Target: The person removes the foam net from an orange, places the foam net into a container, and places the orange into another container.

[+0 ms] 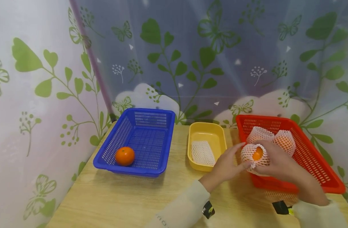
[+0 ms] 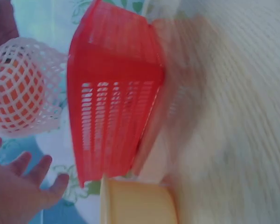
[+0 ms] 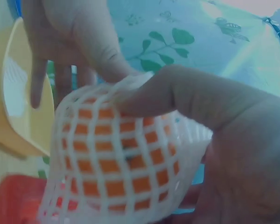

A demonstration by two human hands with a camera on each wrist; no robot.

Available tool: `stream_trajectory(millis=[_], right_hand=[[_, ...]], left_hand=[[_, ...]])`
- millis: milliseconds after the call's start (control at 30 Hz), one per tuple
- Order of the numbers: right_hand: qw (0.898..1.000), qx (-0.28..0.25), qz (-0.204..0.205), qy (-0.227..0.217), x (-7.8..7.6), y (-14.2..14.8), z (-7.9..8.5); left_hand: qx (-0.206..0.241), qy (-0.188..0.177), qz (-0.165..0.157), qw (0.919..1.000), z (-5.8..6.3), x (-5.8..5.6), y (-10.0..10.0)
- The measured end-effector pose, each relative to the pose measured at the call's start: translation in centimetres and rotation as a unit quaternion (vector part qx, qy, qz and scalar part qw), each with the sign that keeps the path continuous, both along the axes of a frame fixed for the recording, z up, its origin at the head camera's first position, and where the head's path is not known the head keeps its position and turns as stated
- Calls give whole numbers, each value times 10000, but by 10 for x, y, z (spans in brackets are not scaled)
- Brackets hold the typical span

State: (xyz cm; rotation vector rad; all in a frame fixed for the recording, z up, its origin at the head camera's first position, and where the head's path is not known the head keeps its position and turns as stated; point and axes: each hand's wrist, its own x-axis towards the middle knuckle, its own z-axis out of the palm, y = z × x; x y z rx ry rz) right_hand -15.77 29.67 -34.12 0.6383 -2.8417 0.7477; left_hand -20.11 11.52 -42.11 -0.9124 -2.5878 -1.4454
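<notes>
My right hand (image 1: 276, 161) grips an orange (image 1: 257, 154) wrapped in a white foam net (image 3: 116, 154). Bare peel shows through the net's opening. Fingers of that hand wrap the fruit's side, its thumb lying across the net. At the net's edge is the thumb of my left hand (image 1: 226, 164), close to the right thumb. The other left fingers (image 2: 39, 170) stand spread and fairly straight, apart from the fruit in the left wrist view. Just behind, more net-wrapped oranges (image 1: 284, 141) sit in the red basket (image 1: 316, 148); the hands are over its near left part.
A yellow tray (image 1: 207, 133) stands left of the red basket with an empty foam net (image 1: 203, 153) inside. Farther left, a blue basket (image 1: 145, 142) holds one bare orange (image 1: 125, 156). All stand on a wooden table (image 1: 128, 199) before a leaf-patterned curtain (image 1: 177, 57).
</notes>
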Motion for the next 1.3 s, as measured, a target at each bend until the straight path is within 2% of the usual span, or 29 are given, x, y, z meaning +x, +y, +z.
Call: stream_trajectory(millis=[67, 167, 300, 500, 600, 733, 800, 1067, 1300], right_hand=[[9996, -228, 180, -11, 0, -6, -3], [9972, -601, 343, -269, 1, -15, -7], [9914, -1060, 382, -663, 2, -29, -14], [9850, -1398, 409, -922, 7, -51, -31], [9843, -1450, 395, -924, 12, -61, -40], [9809, -1628, 619, -863, 17, -73, -50], [9784, -1731, 762, -839, 17, -78, -55], [9768, -1753, 902, -831, 19, -95, -75], [9744, -1772, 1105, -833, 20, -100, -86]], left_hand=[[192, -186, -181, 9995, 2, -1, -11], [518, -360, -580, 9963, 4, -1, -27], [749, -405, -906, 9922, 7, 2, -49], [588, -316, -1004, 9927, 3, 13, -82], [500, -515, -1118, 9911, -1, 21, -98], [484, -767, -1137, 9894, -6, 29, -118], [489, -779, -1128, 9894, -9, 32, -125], [314, -935, -1093, 9891, -18, 40, -147], [183, -906, -1116, 9894, -24, 45, -154]])
